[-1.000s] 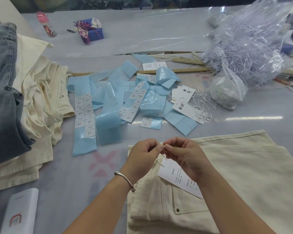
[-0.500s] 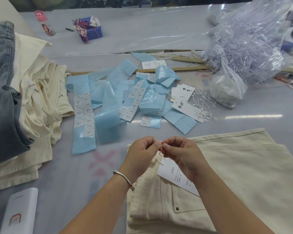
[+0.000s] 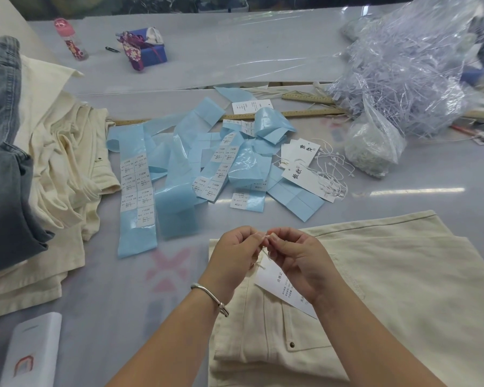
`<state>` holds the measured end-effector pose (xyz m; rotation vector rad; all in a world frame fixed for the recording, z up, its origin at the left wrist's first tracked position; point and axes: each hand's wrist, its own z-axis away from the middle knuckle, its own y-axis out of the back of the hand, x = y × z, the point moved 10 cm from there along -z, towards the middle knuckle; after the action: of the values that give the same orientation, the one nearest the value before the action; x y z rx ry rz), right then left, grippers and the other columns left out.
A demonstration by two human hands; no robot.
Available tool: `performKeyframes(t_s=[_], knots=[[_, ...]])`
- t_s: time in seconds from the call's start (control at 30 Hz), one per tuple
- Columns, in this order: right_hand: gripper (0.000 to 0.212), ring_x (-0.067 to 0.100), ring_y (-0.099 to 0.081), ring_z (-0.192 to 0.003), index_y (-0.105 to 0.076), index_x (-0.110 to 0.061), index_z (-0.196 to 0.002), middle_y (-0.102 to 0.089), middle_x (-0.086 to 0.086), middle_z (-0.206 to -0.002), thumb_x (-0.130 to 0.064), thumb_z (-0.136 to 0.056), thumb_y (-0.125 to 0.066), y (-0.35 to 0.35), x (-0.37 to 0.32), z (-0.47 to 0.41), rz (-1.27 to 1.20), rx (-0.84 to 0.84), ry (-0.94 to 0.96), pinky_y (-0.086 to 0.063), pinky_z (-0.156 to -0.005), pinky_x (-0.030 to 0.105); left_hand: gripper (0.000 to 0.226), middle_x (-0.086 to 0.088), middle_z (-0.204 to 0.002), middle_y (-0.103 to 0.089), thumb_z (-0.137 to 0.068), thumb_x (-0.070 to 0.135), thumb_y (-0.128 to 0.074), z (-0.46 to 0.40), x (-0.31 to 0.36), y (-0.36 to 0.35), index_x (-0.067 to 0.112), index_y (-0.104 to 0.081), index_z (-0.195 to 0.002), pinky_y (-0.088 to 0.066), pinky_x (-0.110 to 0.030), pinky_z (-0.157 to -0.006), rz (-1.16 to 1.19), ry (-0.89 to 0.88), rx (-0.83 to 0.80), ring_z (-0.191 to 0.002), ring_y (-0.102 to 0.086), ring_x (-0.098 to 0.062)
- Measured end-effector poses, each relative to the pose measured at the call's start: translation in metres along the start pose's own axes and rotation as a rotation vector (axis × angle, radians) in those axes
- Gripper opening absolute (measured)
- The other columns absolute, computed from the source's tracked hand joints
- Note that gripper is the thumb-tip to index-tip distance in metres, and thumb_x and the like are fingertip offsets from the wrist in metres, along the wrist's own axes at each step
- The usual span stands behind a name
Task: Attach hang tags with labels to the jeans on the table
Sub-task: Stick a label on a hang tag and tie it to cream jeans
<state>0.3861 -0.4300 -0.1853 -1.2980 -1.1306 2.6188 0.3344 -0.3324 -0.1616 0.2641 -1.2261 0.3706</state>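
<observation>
Nearest, folded cream jeans [image 3: 389,289] lie on the grey table [image 3: 118,289], and above their pocket the left hand [image 3: 234,254] and right hand [image 3: 296,258] meet fingertip to fingertip, both pinching a thin white string [image 3: 260,254] from which a white hang tag [image 3: 277,286] hangs against the jeans. Beyond them spread blue label strips [image 3: 140,191] and loose hang tags with strings [image 3: 308,174] — a pile of cream and grey garments [image 3: 39,163] to the left. Farthest back sit a clear bag of plastic fasteners [image 3: 408,65] and a pink bottle [image 3: 70,40]

Bright, sharp; glare streaks on table [image 3: 403,174].
</observation>
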Motion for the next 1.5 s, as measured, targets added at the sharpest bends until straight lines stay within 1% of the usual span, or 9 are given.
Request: performKeyframes(t_s=[0.3,0.53,0.8,0.97,1.07,1.13,1.3,1.4,1.5], knots=[[0.010,0.018,-0.059,-0.067,-0.076,-0.008,-0.072,-0.068,0.012,-0.073,-0.007,-0.062,-0.074,0.008,-0.006,0.005,0.104,0.103,0.089,-0.050,-0.066,0.024,0.025,0.006,-0.054,-0.049,-0.092,0.018,-0.063,0.001,0.015,0.005,0.005,-0.061,-0.070,-0.038,-0.024,-0.054,-0.298,-0.186,0.107,-0.053,-0.041,-0.010],[0.011,0.015,-0.056,-0.061,-0.073,-0.004,-0.078,-0.067,0.009,-0.070,-0.005,-0.067,-0.073,0.011,-0.014,0.007,0.177,0.109,0.119,-0.049,-0.066,0.025,0.025,0.007,-0.051,-0.055,-0.086,0.025,-0.071,-0.009,-0.007,0.005,0.009,-0.059,-0.071,-0.033,-0.013,-0.042,-0.087,0.023,-0.048,-0.043,-0.041,-0.006],[0.022,0.014,-0.057,-0.058,-0.069,0.008,-0.085,-0.065,0.013,-0.068,-0.003,-0.066,-0.069,0.007,0.000,0.003,0.150,0.039,0.020,-0.051,-0.058,0.020,0.023,0.004,-0.057,-0.053,-0.086,0.024,-0.070,-0.011,-0.019,0.001,0.009,-0.058,-0.074,-0.034,-0.014,-0.043,-0.056,0.031,-0.077,-0.046,-0.042,-0.006],[0.013,0.015,-0.061,-0.065,-0.074,-0.002,-0.086,-0.069,0.012,-0.075,-0.002,-0.073,-0.075,0.028,-0.008,0.013,0.460,0.107,0.032,-0.050,-0.063,0.021,0.039,0.010,-0.103,-0.061,-0.070,0.046,-0.082,-0.026,-0.008,0.014,0.025,-0.063,-0.097,-0.043,-0.016,-0.068,-0.572,-0.067,-0.039,-0.081,-0.055,-0.005],[0.017,0.012,-0.065,-0.065,-0.077,-0.014,-0.092,-0.071,0.006,-0.075,-0.003,-0.080,-0.073,0.055,-0.030,0.030,0.611,0.274,0.141,-0.051,-0.060,0.019,0.057,0.011,-0.124,-0.054,-0.071,0.061,-0.072,-0.044,0.014,-0.006,0.031,-0.057,-0.117,-0.040,-0.028,-0.094,-0.926,-0.279,-0.024,-0.118,-0.046,-0.012],[0.014,0.010,-0.064,-0.063,-0.077,-0.014,-0.091,-0.071,0.005,-0.074,-0.005,-0.082,-0.071,0.076,-0.044,0.048,0.631,0.382,0.194,-0.050,-0.058,0.018,0.080,0.007,-0.138,-0.048,-0.070,0.074,-0.064,-0.057,0.001,-0.039,0.028,-0.047,-0.134,-0.035,-0.038,-0.103,-1.208,-0.257,-0.144,-0.130,-0.040,-0.017],[0.006,0.013,-0.059,-0.059,-0.072,-0.003,-0.085,-0.068,0.008,-0.073,-0.006,-0.086,-0.067,0.132,-0.047,0.105,0.652,0.547,0.151,-0.045,-0.056,0.021,0.104,-0.005,-0.120,-0.049,-0.049,0.084,-0.069,-0.062,-0.047,-0.087,0.017,-0.042,-0.124,-0.043,-0.042,-0.092,-1.552,-0.116,-0.336,-0.116,-0.047,-0.028],[0.008,0.013,-0.059,-0.059,-0.072,-0.008,-0.081,-0.069,0.006,-0.072,-0.009,-0.087,-0.066,0.154,-0.046,0.133,0.772,0.630,0.122,-0.044,-0.056,0.021,0.081,0.006,-0.092,-0.057,-0.048,0.082,-0.070,-0.066,-0.051,-0.096,0.022,-0.050,-0.098,-0.048,-0.036,-0.085,-1.545,-0.035,-0.408,-0.092,-0.058,-0.021],[0.009,0.013,-0.061,-0.065,-0.071,-0.015,-0.077,-0.069,0.002,-0.073,-0.013,-0.085,-0.068,0.170,-0.047,0.150,0.959,0.690,0.090,-0.048,-0.064,0.025,0.059,0.003,-0.082,-0.069,-0.050,0.067,-0.078,-0.055,-0.061,-0.108,0.018,-0.064,-0.080,-0.054,-0.030,-0.073,-1.327,0.100,-0.598,-0.073,-0.065,-0.016]])
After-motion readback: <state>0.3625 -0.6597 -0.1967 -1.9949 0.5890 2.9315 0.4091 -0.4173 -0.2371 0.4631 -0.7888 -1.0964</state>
